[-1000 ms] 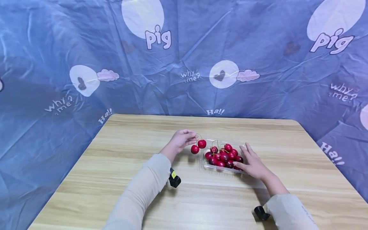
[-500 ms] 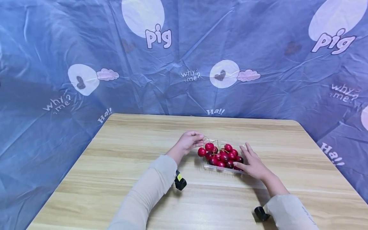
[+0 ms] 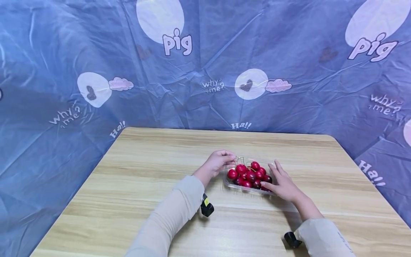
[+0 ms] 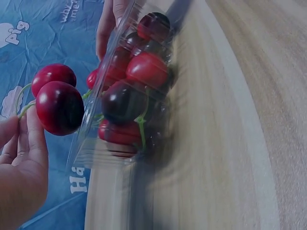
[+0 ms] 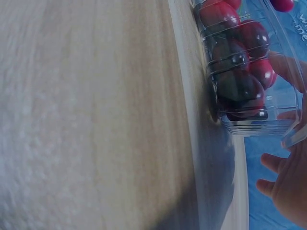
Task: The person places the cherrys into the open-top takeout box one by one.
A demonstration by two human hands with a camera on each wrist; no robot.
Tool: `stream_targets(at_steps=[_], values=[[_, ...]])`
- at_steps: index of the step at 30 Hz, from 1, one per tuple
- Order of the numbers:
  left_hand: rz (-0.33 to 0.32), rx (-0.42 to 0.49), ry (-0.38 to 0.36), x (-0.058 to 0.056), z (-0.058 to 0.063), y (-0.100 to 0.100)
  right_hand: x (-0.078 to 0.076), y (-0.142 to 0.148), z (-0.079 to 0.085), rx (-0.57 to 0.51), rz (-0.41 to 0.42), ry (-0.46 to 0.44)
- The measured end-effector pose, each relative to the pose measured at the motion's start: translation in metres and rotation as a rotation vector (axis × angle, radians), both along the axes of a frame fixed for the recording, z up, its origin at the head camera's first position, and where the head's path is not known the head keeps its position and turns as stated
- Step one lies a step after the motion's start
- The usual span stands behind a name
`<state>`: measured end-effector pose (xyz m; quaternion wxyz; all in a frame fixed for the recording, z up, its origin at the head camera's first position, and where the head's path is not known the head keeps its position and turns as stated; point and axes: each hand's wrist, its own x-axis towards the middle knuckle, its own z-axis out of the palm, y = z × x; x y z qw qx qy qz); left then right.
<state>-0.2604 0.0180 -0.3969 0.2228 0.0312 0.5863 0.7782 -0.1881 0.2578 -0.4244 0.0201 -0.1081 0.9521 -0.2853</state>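
Note:
Thumb and fingers of my left hand (image 3: 221, 162) pinch the green stems of two joined cherries (image 4: 60, 108). The pair hangs at the left end of a clear plastic box (image 3: 248, 189), overlapping its rim in the head view. More red and dark cherries (image 3: 250, 175) fill the box, some with stems upright. My right hand (image 3: 284, 184) rests at the box's right end with fingers spread, the thumb reaching over the near side. In the right wrist view, fingertips (image 5: 293, 138) touch the clear rim.
The box stands on a light wood-grain table (image 3: 144, 171). Behind it hangs a blue printed cloth (image 3: 192, 100). Black wrist cameras (image 3: 207, 207) are strapped under both sleeves.
My left hand has carried the cherry pair rightward, from beside the box to over its left end, and slightly lower. The right hand has stayed in place.

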Motion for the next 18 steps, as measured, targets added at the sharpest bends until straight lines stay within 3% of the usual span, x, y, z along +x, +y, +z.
stream_targets(at_steps=[18], values=[[-0.076, -0.043, 0.008, 0.006, -0.007, 0.011, 0.002, 0.000, 0.001, -0.007, -0.004, -0.008]])
